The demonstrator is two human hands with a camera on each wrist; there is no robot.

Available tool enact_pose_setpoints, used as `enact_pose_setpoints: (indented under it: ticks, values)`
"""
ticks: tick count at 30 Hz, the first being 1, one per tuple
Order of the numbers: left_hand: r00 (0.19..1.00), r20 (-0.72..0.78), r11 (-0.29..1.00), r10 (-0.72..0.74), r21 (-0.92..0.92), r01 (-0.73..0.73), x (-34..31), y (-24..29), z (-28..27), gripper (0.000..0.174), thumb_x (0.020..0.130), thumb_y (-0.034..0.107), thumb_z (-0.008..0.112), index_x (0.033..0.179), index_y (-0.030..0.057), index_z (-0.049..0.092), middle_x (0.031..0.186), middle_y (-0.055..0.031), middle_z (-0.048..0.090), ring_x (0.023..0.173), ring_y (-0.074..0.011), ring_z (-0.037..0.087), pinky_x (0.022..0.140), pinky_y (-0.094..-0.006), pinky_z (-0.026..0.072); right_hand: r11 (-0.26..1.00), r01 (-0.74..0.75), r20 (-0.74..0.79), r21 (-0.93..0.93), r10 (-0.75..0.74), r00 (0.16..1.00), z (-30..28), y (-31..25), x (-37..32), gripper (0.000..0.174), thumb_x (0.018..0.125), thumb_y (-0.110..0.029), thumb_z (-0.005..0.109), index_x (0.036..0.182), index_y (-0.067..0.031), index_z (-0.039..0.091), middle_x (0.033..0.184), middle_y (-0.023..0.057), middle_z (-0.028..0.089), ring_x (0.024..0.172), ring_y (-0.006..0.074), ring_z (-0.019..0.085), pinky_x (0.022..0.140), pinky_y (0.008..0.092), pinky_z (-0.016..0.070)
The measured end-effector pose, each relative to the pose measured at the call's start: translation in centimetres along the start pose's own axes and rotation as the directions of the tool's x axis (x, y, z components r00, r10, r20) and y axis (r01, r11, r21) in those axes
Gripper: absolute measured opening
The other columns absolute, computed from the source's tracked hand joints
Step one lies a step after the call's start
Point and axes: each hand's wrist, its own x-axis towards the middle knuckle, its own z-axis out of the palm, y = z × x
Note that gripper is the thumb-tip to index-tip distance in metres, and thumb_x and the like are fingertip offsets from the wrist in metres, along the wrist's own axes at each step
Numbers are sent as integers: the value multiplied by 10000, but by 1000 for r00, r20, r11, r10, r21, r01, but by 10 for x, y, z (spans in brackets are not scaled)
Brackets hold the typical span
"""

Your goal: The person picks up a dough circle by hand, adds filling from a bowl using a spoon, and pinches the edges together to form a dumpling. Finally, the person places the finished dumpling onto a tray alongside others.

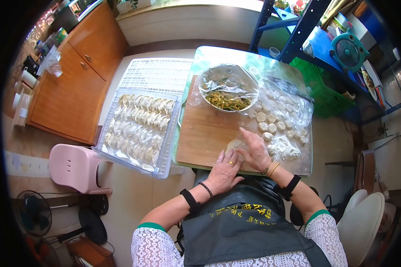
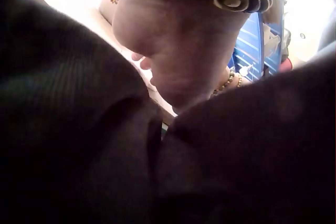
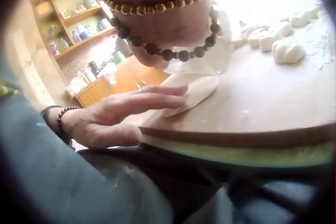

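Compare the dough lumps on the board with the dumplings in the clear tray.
The dough lumps are small, round and plain; the dumplings are folded into longer crescents. The dough lumps lie loosely scattered at the right of the wooden board; the dumplings are packed in neat rows inside the tray, left of the table. Both are pale and whitish.

A wooden board (image 1: 205, 133) lies on the table (image 1: 218, 55), with a bowl (image 1: 228, 86) at its far end and a flat piece of dough (image 1: 234, 144) at its near edge. Dough lumps (image 1: 272, 122) lie right of the bowl, with a flour heap (image 1: 284, 149) nearer the person. A tray of dumplings (image 1: 138, 129) sits left of the board, with a stool (image 1: 73, 167) by its near left corner.
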Motion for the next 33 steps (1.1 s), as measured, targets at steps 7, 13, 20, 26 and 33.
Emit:
enact_pose_setpoints:
  ticks: [7, 13, 20, 26, 33]
  values:
    - [998, 1, 996, 66, -55, -66, -4, 8, 2, 634, 810, 372, 657, 1279, -8, 463, 1317, -222, 435, 1309, -357, 352, 1093, -556, 246, 953, -192, 15, -236, 201, 979, 21, -4, 4, 768, 740, -384, 723, 1331, -14, 401, 1194, 163, 526, 1075, 318, 500, 898, 433, 374]
    - [999, -4, 999, 33, -14, -33, -5, -1, 0, 583, 812, 360, 658, 1231, -10, 492, 1298, -217, 451, 1283, -357, 388, 1084, -567, 249, 945, -278, -94, -170, 265, 960, 21, 31, 19, 768, 756, -427, 707, 1334, -25, 399, 1171, 162, 547, 1092, 311, 518, 903, 449, 357]
    - [998, -54, 999, -41, -38, 39, -10, -4, -8, 567, 805, 334, 671, 1221, -11, 502, 1297, -207, 457, 1271, -374, 395, 1081, -579, 243, 991, -90, -25, -103, 88, 996, 10, -1, 10, 709, 758, -246, 702, 1354, -19, 393, 1157, 173, 554, 1066, 322, 534, 899, 440, 379]
    - [998, -33, 998, -46, -43, 44, -16, -3, 1, 573, 801, 339, 673, 1223, -10, 503, 1307, -204, 451, 1285, -365, 378, 1085, -577, 237, 962, -126, 59, -242, 144, 988, 29, -13, 22, 750, 755, -370, 711, 1332, -5, 399, 1204, 183, 515, 1069, 340, 499, 887, 445, 373]
    - [987, -28, 987, -157, -29, 156, -7, -9, -15, 540, 796, 339, 679, 1172, -13, 517, 1237, -202, 461, 1244, -384, 387, 1072, -565, 260, 953, -251, -138, -167, 230, 963, 32, 23, 30, 731, 771, -424, 694, 1310, -20, 408, 1180, 160, 535, 1081, 317, 513, 885, 452, 371]
